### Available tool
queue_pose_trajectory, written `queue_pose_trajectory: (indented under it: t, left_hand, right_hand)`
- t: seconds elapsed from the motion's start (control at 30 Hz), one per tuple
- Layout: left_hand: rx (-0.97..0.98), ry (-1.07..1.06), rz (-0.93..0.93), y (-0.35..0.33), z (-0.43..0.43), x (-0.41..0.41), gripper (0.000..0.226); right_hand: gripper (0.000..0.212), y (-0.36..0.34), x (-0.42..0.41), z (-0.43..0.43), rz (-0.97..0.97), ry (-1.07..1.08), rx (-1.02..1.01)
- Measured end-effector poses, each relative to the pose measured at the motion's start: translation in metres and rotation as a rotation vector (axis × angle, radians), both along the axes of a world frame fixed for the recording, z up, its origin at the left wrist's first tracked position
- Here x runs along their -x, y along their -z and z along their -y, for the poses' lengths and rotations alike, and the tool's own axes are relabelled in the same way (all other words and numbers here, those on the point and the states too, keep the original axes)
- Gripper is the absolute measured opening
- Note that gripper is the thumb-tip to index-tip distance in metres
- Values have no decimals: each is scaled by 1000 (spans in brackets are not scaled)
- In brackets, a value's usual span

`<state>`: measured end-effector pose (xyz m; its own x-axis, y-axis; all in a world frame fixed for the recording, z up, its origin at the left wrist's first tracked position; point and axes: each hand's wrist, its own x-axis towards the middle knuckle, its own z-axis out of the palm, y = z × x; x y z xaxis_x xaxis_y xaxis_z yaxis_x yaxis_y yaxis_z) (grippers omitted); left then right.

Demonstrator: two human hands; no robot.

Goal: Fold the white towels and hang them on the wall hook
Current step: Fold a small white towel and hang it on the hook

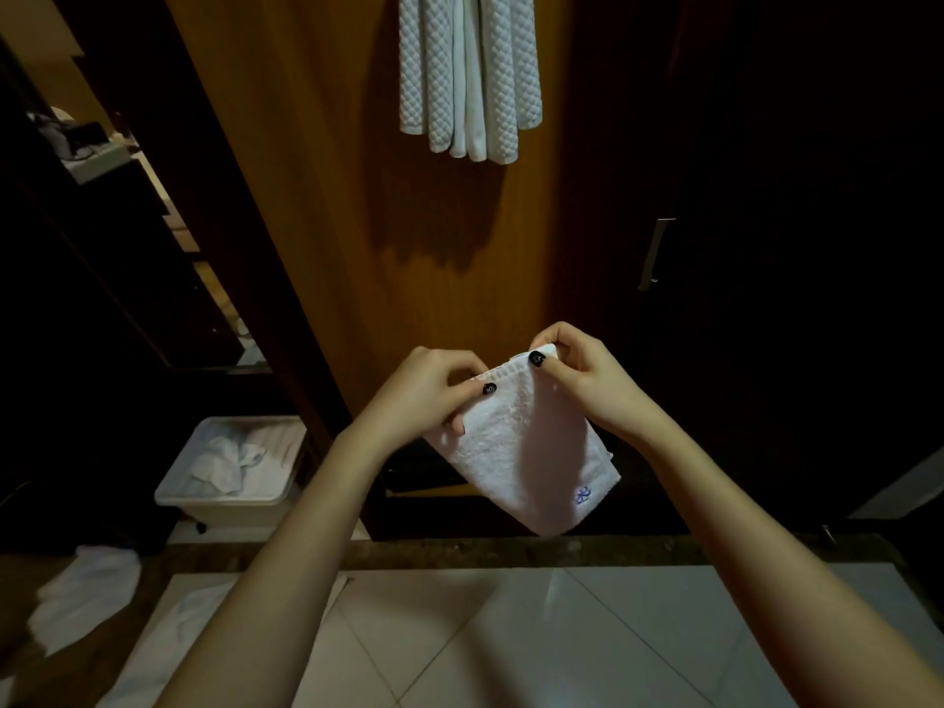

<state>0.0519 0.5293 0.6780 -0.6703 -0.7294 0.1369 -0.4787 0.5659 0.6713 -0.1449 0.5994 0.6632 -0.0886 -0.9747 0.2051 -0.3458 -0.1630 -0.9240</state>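
Observation:
A small white towel [526, 452] with a blue embroidered mark hangs folded in front of me, below chest height. My left hand [434, 390] pinches its upper left corner. My right hand [577, 373] pinches the upper right corner, thumb on top. The two hands are close together along the towel's top hem. Higher up, several white towels [470, 74] hang against the wooden wall panel [327, 196]; the hook itself is out of view above the frame.
A white plastic bin [173, 490] with crumpled white towels stands at the lower left. More white cloth [87, 595] lies on the floor beside it. A dark door with a metal handle [656, 252] is at the right. Pale floor tiles [511, 646] are below.

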Motion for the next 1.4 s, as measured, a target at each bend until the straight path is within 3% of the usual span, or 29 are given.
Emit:
queue_pose_trajectory:
  t: [0.37, 0.6, 0.87, 1.03, 1.23, 1.4]
  left_hand:
    - [180, 61, -210, 11, 6, 1, 12]
    - [102, 108, -249, -5, 4, 0, 18]
    - [-17, 153, -427, -24, -1, -3, 16]
    - [-93, 173, -410, -25, 1, -8, 16]
    - [-118, 90, -429, -21, 3, -13, 14]
    - [-63, 69, -395, -25, 1, -16, 26]
  right_hand:
    - [6, 7, 4, -10, -44, 116, -1]
    - [3, -4, -2, -5, -27, 36, 74]
    - [9, -31, -7, 4, 156, -162, 55]
    - [12, -38, -8, 2, 112, -199, 35]
    - [1, -40, -10, 4, 11, -166, 44]
    - [7, -41, -12, 7, -73, -126, 59]
